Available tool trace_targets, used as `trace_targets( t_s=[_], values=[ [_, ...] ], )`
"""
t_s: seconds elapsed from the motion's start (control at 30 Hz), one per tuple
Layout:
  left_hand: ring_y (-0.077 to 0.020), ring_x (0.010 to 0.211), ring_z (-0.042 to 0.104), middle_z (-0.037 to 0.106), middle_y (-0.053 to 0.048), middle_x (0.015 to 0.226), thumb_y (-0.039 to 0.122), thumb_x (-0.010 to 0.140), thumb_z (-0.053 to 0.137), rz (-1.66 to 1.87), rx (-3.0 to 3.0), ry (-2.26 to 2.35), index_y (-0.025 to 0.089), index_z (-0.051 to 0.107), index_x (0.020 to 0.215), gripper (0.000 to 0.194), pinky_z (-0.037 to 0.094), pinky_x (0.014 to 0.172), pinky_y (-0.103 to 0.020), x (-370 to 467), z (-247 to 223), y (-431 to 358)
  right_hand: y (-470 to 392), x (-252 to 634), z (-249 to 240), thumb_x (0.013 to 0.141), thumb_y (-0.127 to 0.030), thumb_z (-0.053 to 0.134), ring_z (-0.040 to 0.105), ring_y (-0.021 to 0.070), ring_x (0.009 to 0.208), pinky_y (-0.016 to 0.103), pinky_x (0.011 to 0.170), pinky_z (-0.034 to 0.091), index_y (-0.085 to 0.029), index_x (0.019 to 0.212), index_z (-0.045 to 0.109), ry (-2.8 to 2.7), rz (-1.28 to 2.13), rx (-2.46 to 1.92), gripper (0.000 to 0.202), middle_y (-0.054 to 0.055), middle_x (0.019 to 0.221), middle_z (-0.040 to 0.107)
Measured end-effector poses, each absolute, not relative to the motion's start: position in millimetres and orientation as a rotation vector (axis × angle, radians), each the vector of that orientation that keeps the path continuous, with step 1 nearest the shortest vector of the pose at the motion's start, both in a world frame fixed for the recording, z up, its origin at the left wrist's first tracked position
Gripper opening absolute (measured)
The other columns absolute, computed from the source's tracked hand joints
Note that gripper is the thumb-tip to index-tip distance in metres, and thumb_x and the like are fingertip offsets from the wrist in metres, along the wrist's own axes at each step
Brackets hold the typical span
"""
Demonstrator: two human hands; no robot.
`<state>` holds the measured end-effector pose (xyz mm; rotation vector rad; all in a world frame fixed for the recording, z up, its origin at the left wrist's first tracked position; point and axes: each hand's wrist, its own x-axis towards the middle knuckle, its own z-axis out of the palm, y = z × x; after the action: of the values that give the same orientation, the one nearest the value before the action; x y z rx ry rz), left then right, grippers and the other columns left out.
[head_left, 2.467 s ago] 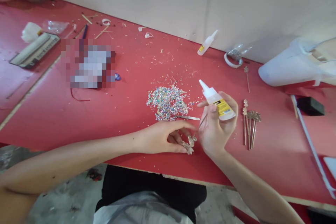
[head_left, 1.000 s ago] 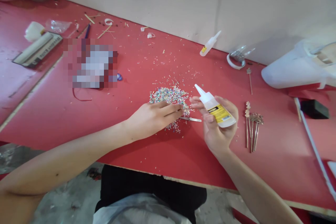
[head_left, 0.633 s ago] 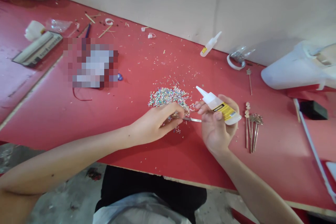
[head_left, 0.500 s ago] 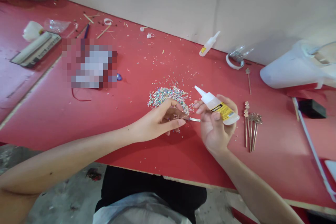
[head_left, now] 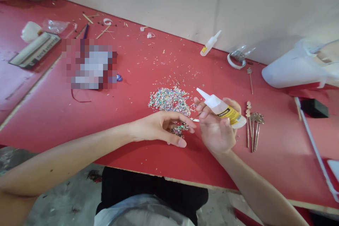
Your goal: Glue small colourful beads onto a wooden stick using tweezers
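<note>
My right hand (head_left: 218, 127) holds a clear glue bottle (head_left: 225, 111) with a yellow label, its white nozzle tilted up to the left. Thumb and forefinger of my left hand (head_left: 161, 127) are apart, curved around a small jewelled ornament (head_left: 178, 132); its lower fingers are mostly hidden behind the ornament, so the hold on it is unclear. A thin pale strip (head_left: 195, 120) shows between the hands. Just beyond my left hand, a pile of glittering rhinestones (head_left: 169, 99) is spread on the red table (head_left: 127, 113).
Gold hairpins (head_left: 255, 130) lie right of my right hand. A second glue bottle (head_left: 211, 43) and a roll of tape (head_left: 236, 61) are near the wall. A white container (head_left: 287, 65) and black block (head_left: 314, 108) are at right, a long box (head_left: 35, 51) at left.
The thumb and forefinger of my left hand have spread apart, and the jewelled ornament now shows between them. My right hand and the glue bottle have shifted slightly to the right.
</note>
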<state>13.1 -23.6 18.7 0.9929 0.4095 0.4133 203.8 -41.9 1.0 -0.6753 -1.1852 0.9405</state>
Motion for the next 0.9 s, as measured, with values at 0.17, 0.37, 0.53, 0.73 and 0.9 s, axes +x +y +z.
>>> trace_targets(
  t_s=[0.17,0.37,0.53,0.73,0.9],
  values=[
    [-0.0124,0.082,0.063,0.065,-0.006,0.105,0.016,0.074,0.075,0.461,1.111,0.531,0.015,0.066,0.11,0.038,0.054,0.072,-0.027,12,14,-21,-41,207,5,0.086,-0.047,0.06,0.069,0.0256,0.097,0.06,0.093,0.051,-0.037,0.114,0.057,-1.139,1.107,-0.726,0.03,-0.003,0.072,0.067],
    [-0.0192,0.101,0.062,0.065,-0.01,0.117,0.029,0.077,0.076,0.742,1.605,0.815,0.017,0.063,0.117,0.043,0.051,0.076,-0.028,5,15,-11,-38,210,0,0.086,-0.05,0.062,0.066,0.0294,0.112,0.063,0.096,0.048,-0.034,0.118,0.054,-1.149,1.158,-0.746,0.037,-0.001,0.075,0.071],
    [-0.0189,0.106,0.063,0.067,-0.009,0.118,0.033,0.085,0.069,0.805,1.645,0.751,0.018,0.065,0.114,0.033,0.051,0.084,-0.029,7,16,-13,-42,205,-1,0.086,-0.051,0.063,0.069,0.0294,0.104,0.061,0.09,0.053,-0.034,0.116,0.055,-1.201,1.217,-0.75,0.036,0.001,0.083,0.075],
    [-0.0135,0.088,0.064,0.07,-0.006,0.103,0.031,0.089,0.064,0.801,1.65,0.76,0.017,0.07,0.103,0.021,0.049,0.072,-0.023,13,14,-20,-50,205,-7,0.082,-0.054,0.065,0.073,0.0272,0.086,0.057,0.084,0.056,-0.033,0.116,0.054,-1.295,1.256,-0.793,0.041,0.0,0.078,0.073],
    [-0.0119,0.076,0.062,0.069,-0.004,0.082,0.032,0.089,0.064,0.791,1.57,0.743,0.015,0.072,0.086,0.019,0.047,0.067,-0.023,14,17,-19,-55,210,-16,0.083,-0.043,0.069,0.071,0.0266,0.099,0.052,0.089,0.056,-0.032,0.12,0.055,-1.33,1.246,-0.78,0.041,0.003,0.097,0.073]
  ],
)
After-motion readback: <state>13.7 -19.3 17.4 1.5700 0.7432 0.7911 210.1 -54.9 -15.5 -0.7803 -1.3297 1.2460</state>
